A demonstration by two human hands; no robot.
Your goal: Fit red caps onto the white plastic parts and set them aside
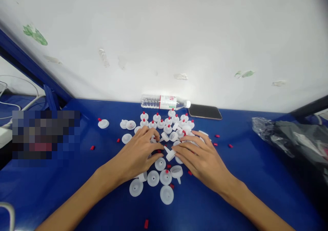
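Bare hands over a blue table (200, 203), with a white spout (170, 155) between as dial centre. At three o'clock: right hand (205, 159), apparently pinching one end of the spout between thumb and fingertips. At nine: left hand (138, 149), thumb and forefinger slightly parted near a small red cap (159, 151); firm hold or mere overlap, impossible to tell. Likeliest fault: slipping or twisting of the spout, from contact at one end only. Possible also: toppling of the red-tipped discs (161, 124) toward eleven, from knuckles so close; scattering of the bare discs (153, 178) toward seven, from a low wrist; loss of the loose cap (146, 224) farther out at seven, from a brushing forearm.
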